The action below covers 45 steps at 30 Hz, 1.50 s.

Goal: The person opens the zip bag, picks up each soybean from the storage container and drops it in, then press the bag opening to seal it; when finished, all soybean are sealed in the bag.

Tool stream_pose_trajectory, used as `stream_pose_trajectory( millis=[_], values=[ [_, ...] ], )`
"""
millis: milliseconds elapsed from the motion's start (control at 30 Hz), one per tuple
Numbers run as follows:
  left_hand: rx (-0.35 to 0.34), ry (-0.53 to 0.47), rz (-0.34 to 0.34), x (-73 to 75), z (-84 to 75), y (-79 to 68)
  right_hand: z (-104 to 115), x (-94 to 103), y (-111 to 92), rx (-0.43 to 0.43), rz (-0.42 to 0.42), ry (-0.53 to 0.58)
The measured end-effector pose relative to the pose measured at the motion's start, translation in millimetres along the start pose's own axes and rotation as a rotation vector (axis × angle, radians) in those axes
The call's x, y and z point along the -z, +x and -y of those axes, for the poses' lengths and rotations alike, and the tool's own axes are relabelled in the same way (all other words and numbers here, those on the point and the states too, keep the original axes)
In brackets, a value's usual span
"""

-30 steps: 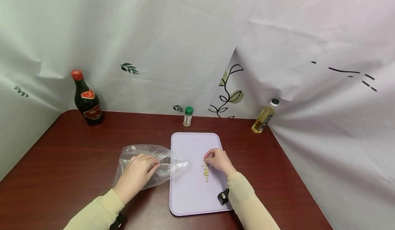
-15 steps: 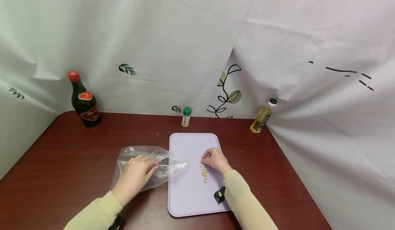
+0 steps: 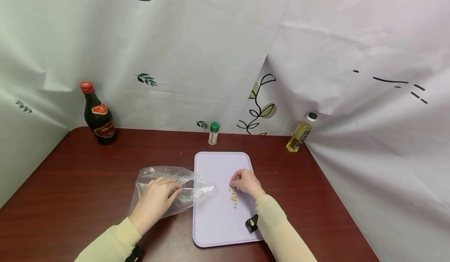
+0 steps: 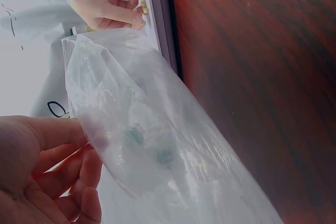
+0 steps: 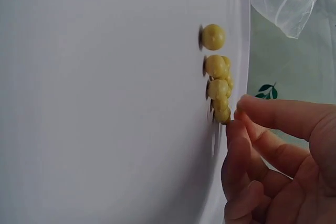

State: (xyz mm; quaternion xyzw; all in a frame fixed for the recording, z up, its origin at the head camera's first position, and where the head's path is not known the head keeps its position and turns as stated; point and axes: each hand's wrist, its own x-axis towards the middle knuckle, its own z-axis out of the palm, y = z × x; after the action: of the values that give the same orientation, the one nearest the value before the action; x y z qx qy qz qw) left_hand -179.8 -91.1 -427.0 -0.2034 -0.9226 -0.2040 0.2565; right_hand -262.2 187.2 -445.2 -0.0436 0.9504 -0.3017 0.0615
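My left hand (image 3: 156, 199) pinches the rim of a clear plastic zip bag (image 4: 152, 129) between thumb and fingers. The bag's mouth faces right and overlaps the left edge of a pale purple cutting board (image 3: 214, 227). On the board lie several round yellow soybeans (image 5: 213, 37), strung out in a loose line. My right hand (image 3: 247, 182) is at the far end of that line, thumb and index fingertips brought together at a soybean that they mostly hide. In the left wrist view, the right hand (image 4: 107, 3) appears just beyond the bag's mouth.
Along the back of the brown table (image 3: 70, 191) stand a dark bottle with a red cap (image 3: 100, 117), a small green-capped seasoning jar (image 3: 213, 133) and an oil bottle (image 3: 300, 134). A white printed cloth (image 3: 197, 51) hangs behind them.
My right hand has shifted slightly left and down, its fingertips now over the soybean at the far end. The left hand and the bag keep their place; the head view sways slightly.
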Motion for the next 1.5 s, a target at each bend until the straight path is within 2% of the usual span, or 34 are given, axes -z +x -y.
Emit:
stream_pose_trajectory(
  millis=[400,667,1000,1500],
  values=[
    [-0.018,-0.008,-0.011,-1.6,-1.6,0.2,3,3.8,-10,0.078,-0.044,0.084],
    [0.000,-0.014,-0.001,-1.6,-2.7,-0.7,17,1.1,-18,0.175,-0.019,0.102],
    [-0.028,-0.012,-0.012,-1.1,-4.0,-0.6,35,-6.7,-26,0.261,0.057,0.133],
    [-0.011,-0.021,0.017,-0.6,-7.3,0.6,32,-5.7,-25,0.246,0.057,0.120]
  ],
)
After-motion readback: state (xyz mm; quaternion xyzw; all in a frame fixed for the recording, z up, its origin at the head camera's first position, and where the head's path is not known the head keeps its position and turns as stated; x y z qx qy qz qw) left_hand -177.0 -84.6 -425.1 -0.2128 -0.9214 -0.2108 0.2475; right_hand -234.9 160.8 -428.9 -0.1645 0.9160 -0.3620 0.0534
